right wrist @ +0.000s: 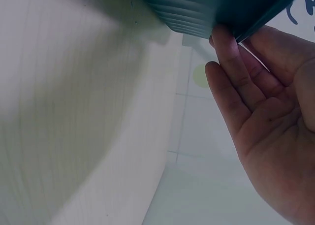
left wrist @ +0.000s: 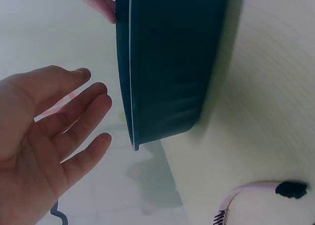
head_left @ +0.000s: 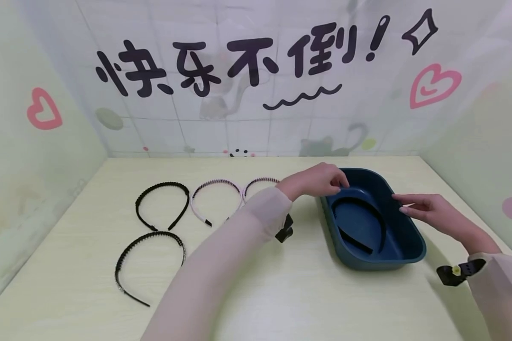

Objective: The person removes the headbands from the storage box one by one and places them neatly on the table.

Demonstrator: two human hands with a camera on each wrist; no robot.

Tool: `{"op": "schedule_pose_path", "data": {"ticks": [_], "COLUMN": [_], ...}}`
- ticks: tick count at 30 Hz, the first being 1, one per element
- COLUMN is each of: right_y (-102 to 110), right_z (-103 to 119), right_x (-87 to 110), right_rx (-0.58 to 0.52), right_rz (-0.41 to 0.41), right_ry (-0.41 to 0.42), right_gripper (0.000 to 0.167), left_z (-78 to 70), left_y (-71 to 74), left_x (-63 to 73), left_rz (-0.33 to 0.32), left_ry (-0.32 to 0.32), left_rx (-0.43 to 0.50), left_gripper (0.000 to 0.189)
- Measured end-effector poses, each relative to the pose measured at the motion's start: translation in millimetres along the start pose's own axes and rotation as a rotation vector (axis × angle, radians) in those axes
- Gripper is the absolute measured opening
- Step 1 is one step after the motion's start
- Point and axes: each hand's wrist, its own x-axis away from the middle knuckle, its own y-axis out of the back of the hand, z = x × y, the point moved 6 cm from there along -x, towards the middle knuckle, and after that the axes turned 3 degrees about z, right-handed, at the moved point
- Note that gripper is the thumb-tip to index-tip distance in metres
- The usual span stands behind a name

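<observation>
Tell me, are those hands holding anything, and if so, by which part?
The right hand seems to pinch the blue basin by its right-side rim; the left hand holds nothing.

Left sleeve (head_left: 209,274): pale, long, at my 7 o'clock
Left wrist gear (head_left: 284,231): black, 5 o'clock
Right sleeve (head_left: 501,291): also pale, 4 o'clock
Right strap (head_left: 473,268): black, I see, with yellow flower-like spot (head_left: 456,270)

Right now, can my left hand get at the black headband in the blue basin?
Probably yes: your left hand looks empty, close to the rim of the open-topped blue basin, and nothing covers the black headband inside.
</observation>
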Motion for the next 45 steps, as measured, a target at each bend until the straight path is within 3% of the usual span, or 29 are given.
{"op": "schedule_pose_path", "data": {"ticks": [8, 15, 28, 37, 45], "right_y": [2.3, 2.9, -0.6, 0.8, -0.1], "right_z": [-3.6, -6.5, 3.0, -0.7, 0.7], "right_x": [3.5, 6.3, -1.3, -2.5, -1.8], "right_rx": [0.004, 0.005, -0.001, -0.025, -0.021], "right_rz": [-0.009, -0.018, -0.012, -0.009, -0.015], "right_ry": [-0.019, -0.023, 0.012, -0.034, -0.027], "right_gripper": [0.039, 0.039, 0.039, 0.041, 0.04], "left_z": [-3.8, -8.3, 2.0, 4.8, 4.7], "left_y": [-4.6, -6.2, -3.9, -7.6, -12.8], "left_x": [-25.1, -37.6, -40.9, -46.8, -56.0], "left_rz": [0.045, 0.079, 0.085, 0.08, 0.087], "left_ry": [0.045, 0.086, 0.171, 0.204, 0.239], "left_rx": [0.001, -0.011, 0.003, 0.002, 0.006], "left_gripper": [0.029, 0.03, 0.033, 0.033, 0.033]}}
